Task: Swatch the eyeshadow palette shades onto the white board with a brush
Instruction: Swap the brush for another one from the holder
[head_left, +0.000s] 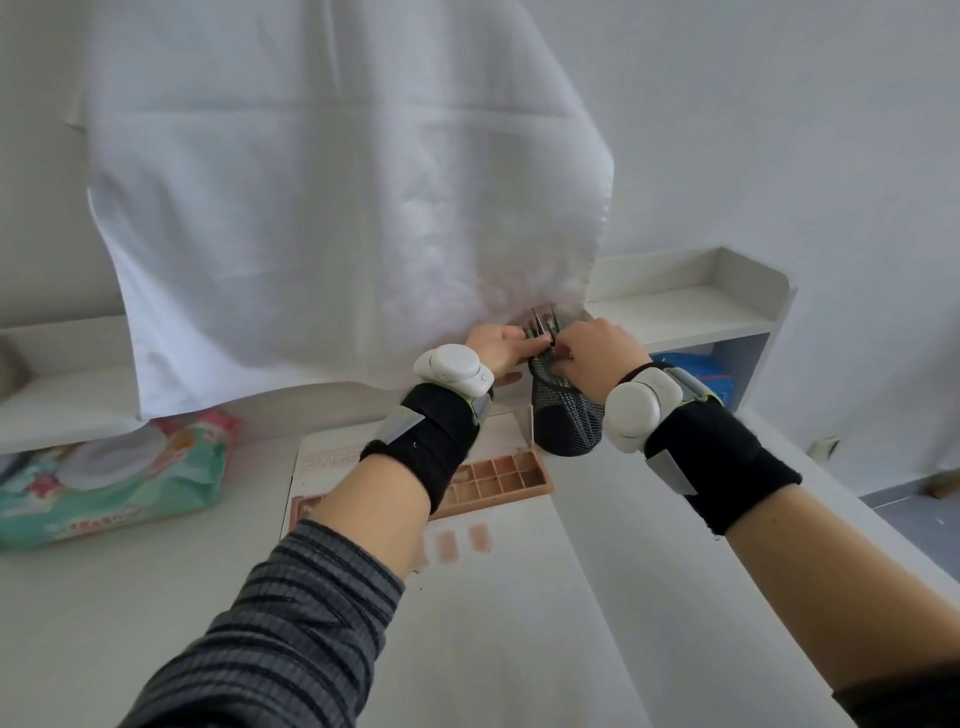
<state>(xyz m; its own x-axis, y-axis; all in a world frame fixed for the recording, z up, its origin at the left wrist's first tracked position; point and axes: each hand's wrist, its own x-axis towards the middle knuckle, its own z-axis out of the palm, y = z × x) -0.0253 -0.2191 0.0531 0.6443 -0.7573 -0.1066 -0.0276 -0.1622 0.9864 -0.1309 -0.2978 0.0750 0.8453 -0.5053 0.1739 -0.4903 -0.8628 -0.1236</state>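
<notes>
Head view: both my hands work at the mesh cup. Left hand and right hand pinch the brushes. Draw one brush straight up; steady the cup. The palette lies open on the worktop, beside the swatches.

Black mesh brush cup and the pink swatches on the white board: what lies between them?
In the head view, the open tan eyeshadow palette lies between the black mesh cup and the pink swatches.
</notes>
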